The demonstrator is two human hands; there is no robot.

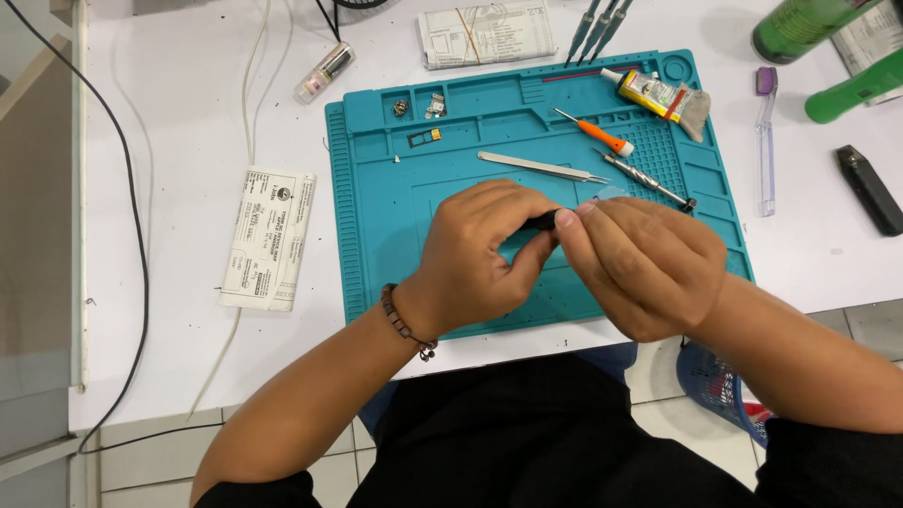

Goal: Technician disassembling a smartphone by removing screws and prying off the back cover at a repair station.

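We see the left hand [475, 249] and right hand [640, 263] meet over the teal mat [376, 235] on the desk [169, 113], fingers of both clenched around a small black part [544, 220]. The mat's upper compartments hold small metal pieces [419, 106]; its right side carries a glue tube [654, 94], tweezers [541, 166] and an orange screwdriver [597, 134].

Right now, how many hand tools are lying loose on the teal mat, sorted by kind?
Tweezers: 1
Orange-handled screwdriver: 1
Metal-handled screwdriver: 1
Glue tube: 1
Total: 4, all on the teal mat. Not counted: the small dark item pinched between the left hand and right hand.
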